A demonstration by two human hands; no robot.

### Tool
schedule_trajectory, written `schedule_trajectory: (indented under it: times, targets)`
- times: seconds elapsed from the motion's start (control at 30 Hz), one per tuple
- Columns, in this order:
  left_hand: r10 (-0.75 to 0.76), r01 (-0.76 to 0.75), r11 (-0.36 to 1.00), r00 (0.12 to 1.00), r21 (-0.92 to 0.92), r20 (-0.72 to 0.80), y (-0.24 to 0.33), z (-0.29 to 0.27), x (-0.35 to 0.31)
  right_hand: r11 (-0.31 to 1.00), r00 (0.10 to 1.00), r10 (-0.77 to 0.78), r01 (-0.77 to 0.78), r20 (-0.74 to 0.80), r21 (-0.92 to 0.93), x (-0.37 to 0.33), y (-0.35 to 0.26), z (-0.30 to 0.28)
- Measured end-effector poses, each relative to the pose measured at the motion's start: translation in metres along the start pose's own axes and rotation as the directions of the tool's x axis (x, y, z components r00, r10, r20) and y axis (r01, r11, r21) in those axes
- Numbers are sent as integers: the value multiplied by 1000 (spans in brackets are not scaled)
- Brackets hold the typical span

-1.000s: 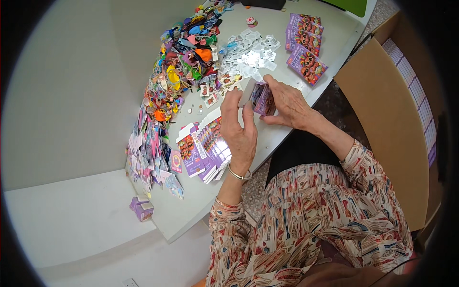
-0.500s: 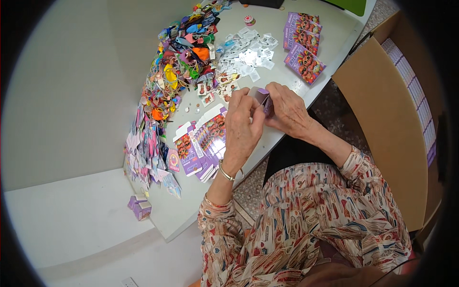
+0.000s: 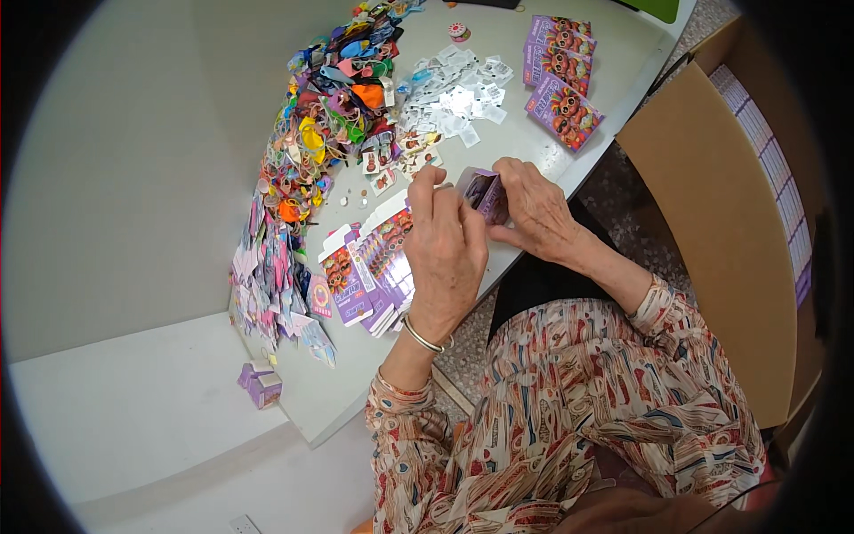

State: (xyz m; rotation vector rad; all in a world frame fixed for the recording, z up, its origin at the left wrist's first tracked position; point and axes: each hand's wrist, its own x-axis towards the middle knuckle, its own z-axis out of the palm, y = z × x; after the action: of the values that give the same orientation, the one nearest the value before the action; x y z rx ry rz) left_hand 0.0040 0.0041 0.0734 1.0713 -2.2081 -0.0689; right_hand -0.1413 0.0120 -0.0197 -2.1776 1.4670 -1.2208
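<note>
A small purple carton (image 3: 487,194) is gripped in my right hand (image 3: 541,212), its open end tilted toward my left hand. The inside of the carton shows at that end. My left hand (image 3: 445,240) is just left of the carton with its fingers apart and the index finger raised; whether a fingertip touches the carton is hard to see. Under and beyond the left wrist lies a fanned stack of flat, unfolded purple cartons (image 3: 365,280) with white flaps. Small picture cards (image 3: 382,178) lie past the left fingers.
A long heap of colourful small items (image 3: 320,116) lines the wall side of the table. White paper slips (image 3: 458,93) are piled farther back. Filled-looking purple boxes (image 3: 565,111) lie at the back right. A large cardboard carton (image 3: 712,240) stands at the right; a small purple box (image 3: 260,384) is at lower left.
My left hand has drawn back leftward from the carton and its index finger has lifted. The carton's mouth shows wider in my right hand.
</note>
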Motion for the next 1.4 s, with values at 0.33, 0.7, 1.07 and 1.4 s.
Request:
schedule_trajectory:
  times: [0.33, 0.7, 1.07, 1.4]
  targets:
    - [-208, 243, 962, 948, -126, 241, -11, 5, 8, 1000, 999, 16, -16, -32, 14, -5, 0, 1]
    - [-186, 208, 976, 952, -68, 242, 1, 10, 9, 999, 998, -39, 40, -57, 11, -10, 5, 4]
    - [-162, 166, 986, 907, 23, 388, -1, 10, 22, 996, 998, -58, 56, 38, 67, -5, 12, -5]
    - [-127, 138, 990, 959, -25, 253, -6, 10, 10, 998, 994, -45, 40, 100, 53, 2, 12, -8]
